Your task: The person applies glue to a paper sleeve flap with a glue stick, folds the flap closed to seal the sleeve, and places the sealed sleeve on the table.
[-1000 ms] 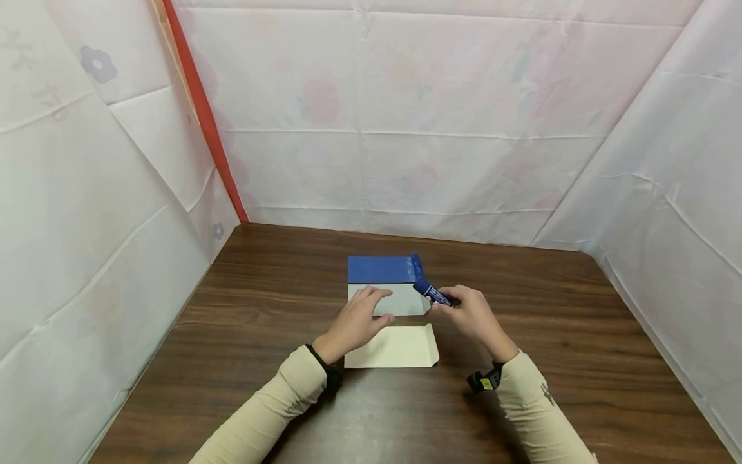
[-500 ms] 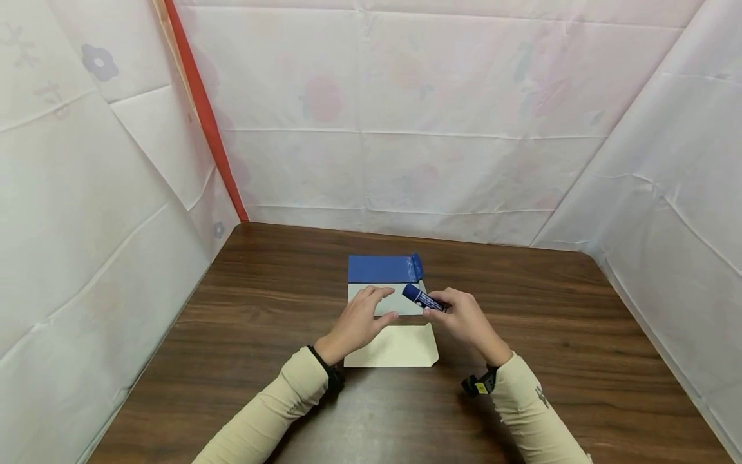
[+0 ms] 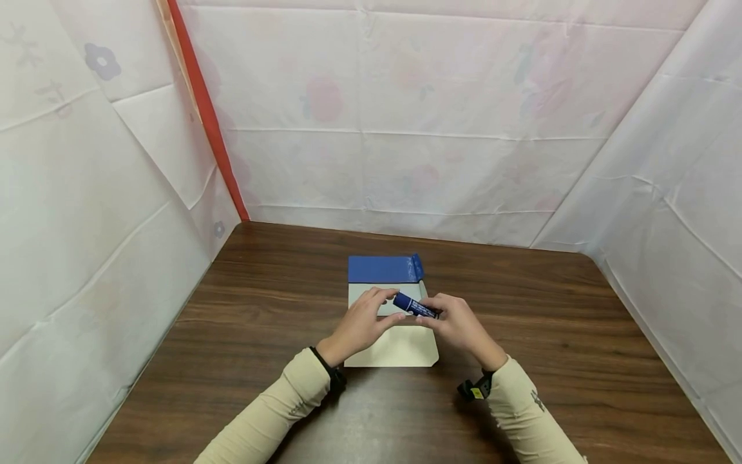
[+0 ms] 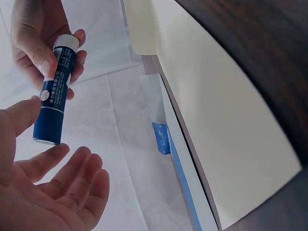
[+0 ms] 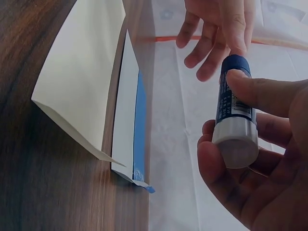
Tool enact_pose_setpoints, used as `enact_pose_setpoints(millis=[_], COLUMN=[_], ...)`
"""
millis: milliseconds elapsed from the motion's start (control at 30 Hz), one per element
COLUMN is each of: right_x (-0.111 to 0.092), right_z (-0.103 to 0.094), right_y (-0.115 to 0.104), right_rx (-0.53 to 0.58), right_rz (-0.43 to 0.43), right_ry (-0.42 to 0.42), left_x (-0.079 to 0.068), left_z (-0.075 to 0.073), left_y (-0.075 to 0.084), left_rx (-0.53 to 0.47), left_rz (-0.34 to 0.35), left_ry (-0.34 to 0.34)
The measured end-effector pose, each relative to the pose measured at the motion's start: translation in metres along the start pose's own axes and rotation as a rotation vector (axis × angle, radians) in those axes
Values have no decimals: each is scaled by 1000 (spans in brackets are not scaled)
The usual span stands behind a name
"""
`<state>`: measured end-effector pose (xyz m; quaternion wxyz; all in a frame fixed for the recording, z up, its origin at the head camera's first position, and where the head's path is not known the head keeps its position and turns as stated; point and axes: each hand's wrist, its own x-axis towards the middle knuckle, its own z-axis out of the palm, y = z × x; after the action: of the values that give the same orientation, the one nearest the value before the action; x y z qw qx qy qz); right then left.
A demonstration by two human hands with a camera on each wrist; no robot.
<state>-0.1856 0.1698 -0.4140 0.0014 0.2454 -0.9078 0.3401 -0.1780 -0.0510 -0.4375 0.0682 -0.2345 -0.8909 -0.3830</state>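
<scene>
A dark blue glue stick (image 3: 414, 305) with a white base is held in my right hand (image 3: 459, 323), its capped end pointing left. In the right wrist view, the thumb and curled fingers grip the glue stick (image 5: 237, 98) near the white base. My left hand (image 3: 361, 322) is around the blue cap end with thumb and fingers spread apart; whether a fingertip touches the cap I cannot tell. Beneath the hands lies a cream paper envelope-like piece (image 3: 394, 351). Behind it is an unfolded piece with a pale panel (image 3: 362, 293) and a blue panel (image 3: 379, 269).
The papers lie on a dark wood-grain table (image 3: 278, 283). A small blue flap (image 3: 417, 266) stands up at the blue panel's right end. White printed sheeting (image 3: 464, 116) encloses the back and sides, with a red strip (image 3: 209, 122) at the back left corner.
My right hand has carried the glue stick leftward and slightly nearer, from the pale panel's right edge to my left hand. The left hand and papers have barely moved.
</scene>
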Motion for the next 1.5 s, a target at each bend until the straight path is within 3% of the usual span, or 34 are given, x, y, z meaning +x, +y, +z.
enact_pose_setpoints(millis=[533,867,1200,1500], right_x=[-3,-3,-5,-5], right_z=[5,3,4,5], right_y=[1,-2,-1,1], right_rx=[4,37,34,12], right_rz=[-95,-52,-74,-89], right_ry=[-31,-68,-69,-44], left_x=[0,1,1,2], left_z=[2,3,2,-2], left_y=[1,0,1,4], left_rx=[-28,-62,-66,-75], left_rz=[91,89,81,78], left_ry=[-7,-28,-61,-48])
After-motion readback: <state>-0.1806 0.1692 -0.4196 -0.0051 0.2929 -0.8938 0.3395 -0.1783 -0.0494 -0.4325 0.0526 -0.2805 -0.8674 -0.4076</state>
